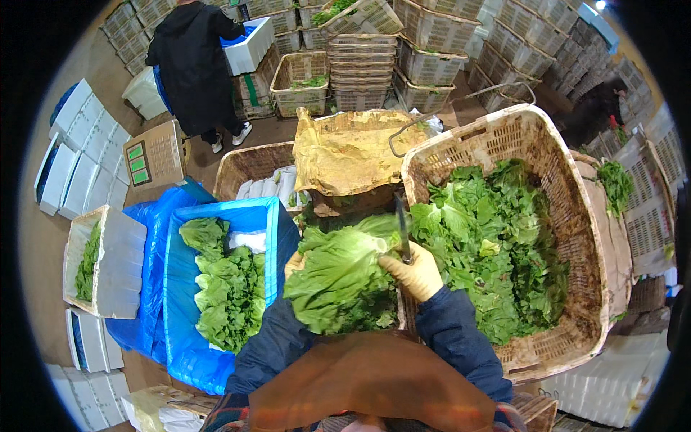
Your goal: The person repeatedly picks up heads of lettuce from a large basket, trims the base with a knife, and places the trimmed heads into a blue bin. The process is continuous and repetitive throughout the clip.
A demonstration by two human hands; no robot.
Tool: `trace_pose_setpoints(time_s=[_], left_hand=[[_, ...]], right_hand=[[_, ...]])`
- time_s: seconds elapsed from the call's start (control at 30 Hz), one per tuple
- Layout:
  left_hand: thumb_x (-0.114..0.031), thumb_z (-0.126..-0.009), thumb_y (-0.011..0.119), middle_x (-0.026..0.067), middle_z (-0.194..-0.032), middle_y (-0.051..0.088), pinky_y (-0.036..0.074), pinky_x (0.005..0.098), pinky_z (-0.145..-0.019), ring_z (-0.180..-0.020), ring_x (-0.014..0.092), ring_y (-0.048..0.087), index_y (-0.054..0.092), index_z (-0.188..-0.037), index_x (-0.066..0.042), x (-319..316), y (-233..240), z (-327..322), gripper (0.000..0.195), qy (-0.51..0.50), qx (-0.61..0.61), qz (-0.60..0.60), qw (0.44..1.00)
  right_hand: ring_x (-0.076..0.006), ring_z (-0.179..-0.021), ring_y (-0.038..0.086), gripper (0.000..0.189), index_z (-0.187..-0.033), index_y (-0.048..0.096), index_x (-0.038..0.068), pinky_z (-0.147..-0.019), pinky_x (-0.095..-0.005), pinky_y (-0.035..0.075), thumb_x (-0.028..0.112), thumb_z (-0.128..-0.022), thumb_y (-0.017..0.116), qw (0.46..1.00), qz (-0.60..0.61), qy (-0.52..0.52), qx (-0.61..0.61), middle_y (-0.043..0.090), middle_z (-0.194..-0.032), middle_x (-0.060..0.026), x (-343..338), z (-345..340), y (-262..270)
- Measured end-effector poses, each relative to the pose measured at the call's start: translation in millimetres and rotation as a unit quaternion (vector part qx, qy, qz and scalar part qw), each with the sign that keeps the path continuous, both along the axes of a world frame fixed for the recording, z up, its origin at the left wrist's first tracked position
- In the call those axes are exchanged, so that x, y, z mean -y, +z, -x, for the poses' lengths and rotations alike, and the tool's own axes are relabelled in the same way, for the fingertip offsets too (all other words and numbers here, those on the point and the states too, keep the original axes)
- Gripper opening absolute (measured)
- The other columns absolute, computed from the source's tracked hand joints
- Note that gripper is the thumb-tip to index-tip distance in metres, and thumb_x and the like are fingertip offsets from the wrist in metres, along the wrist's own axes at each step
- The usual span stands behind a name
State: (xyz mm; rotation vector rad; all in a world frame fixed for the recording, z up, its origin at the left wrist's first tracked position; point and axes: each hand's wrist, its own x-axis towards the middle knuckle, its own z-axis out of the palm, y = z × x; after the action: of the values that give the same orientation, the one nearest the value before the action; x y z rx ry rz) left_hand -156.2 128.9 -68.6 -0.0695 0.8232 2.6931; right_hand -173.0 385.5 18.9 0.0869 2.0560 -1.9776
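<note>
A head of leafy lettuce [340,270] is held up in front of my apron, its pale cut stem facing right. My left hand [293,264], in a cream glove, grips it from the left and is mostly hidden behind the leaves. In my gloved right hand [418,272] is a knife [402,229], its dark blade pointing away from me beside the stem. The fingertips of that hand touch the stem base. To the left, more lettuce heads [232,291] lie in a box lined with blue plastic [274,237]. Loose leaves [486,243] fill much of a dirty plastic crate [580,259] on the right.
Yellow sheeting [351,154] covers something ahead, beside a crate with pale packs [270,186]. A scale display [154,156] and foam boxes [89,151] stand left. A metal hook [475,94] lies across the right crate's far rim. Beyond, a person in black [189,65] stands near stacked crates [361,70].
</note>
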Motion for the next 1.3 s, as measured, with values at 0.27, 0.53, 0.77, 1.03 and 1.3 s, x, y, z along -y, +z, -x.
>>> trace_pose_setpoints(time_s=[0.27, 0.53, 0.77, 1.03, 1.3], left_hand=[[-0.023, -0.102, 0.059, 0.0221, -0.139, 0.058, 0.054, 0.0476, -0.102, -0.121, 0.035, 0.062, 0.054, -0.139, -0.005, 61.5, 36.1, 31.2, 0.042, 0.023, -0.002, -0.088, 0.996], [-0.014, -0.093, 0.07, 0.0183, -0.14, 0.055, 0.05, 0.038, -0.098, -0.122, 0.028, 0.058, 0.05, -0.143, -0.003, -45.3, 21.2, -8.6, 0.056, 0.075, 0.098, 0.271, 0.955], [-0.016, -0.077, 0.084, 0.0222, -0.165, 0.021, 0.024, 0.0413, -0.123, -0.153, 0.033, 0.022, 0.018, -0.162, -0.007, 15.6, 82.7, 4.1, 0.108, -0.009, -0.11, 0.55, 0.828], [-0.024, -0.065, 0.096, 0.0225, -0.151, 0.042, 0.038, 0.0427, -0.116, -0.138, 0.035, 0.044, 0.016, -0.161, -0.014, -3.9, 10.3, -57.7, 0.125, 0.199, -0.038, 0.49, 0.848], [-0.007, -0.069, 0.089, 0.0225, -0.134, 0.057, 0.049, 0.0396, -0.102, -0.116, 0.03, 0.061, 0.028, -0.15, 0.005, 231.4, -13.2, -63.0, 0.102, 0.583, 0.195, 0.444, 0.652]], right_hand=[[-0.0195, -0.1, 0.057, 0.074, -0.14, 0.047, 0.004, -0.082, -0.0302, 0.048, 0.021, -0.08, 0.087, 0.983, -0.033, -0.18, -0.019, 0.06, -0.122, -0.0137, -39.2, 23.0, -2.3], [-0.0181, -0.112, 0.058, 0.066, -0.139, 0.052, -0.001, -0.098, -0.0336, 0.046, 0.038, -0.091, 0.076, 0.993, 0.121, 0.008, 0.003, 0.063, -0.125, -0.0067, -40.0, 29.2, -89.2], [-0.0148, -0.098, 0.065, 0.045, -0.131, 0.059, -0.001, -0.088, -0.0313, 0.053, 0.003, -0.089, 0.072, 0.999, -0.012, 0.036, 0.01, 0.068, -0.116, -0.0074, -60.5, 18.5, -62.1], [-0.0089, -0.079, 0.054, 0.068, -0.149, 0.042, 0.01, -0.056, -0.0255, 0.046, 0.038, -0.094, 0.071, 0.986, 0.064, -0.022, 0.154, 0.064, -0.122, -0.0067, 40.2, 21.8, -63.9], [-0.0149, -0.052, 0.052, 0.041, -0.132, 0.05, 0.006, -0.041, -0.0285, 0.04, 0.015, -0.095, 0.066, 0.96, 0.027, -0.136, 0.243, 0.073, -0.093, -0.016, 24.5, 19.6, -66.4]])
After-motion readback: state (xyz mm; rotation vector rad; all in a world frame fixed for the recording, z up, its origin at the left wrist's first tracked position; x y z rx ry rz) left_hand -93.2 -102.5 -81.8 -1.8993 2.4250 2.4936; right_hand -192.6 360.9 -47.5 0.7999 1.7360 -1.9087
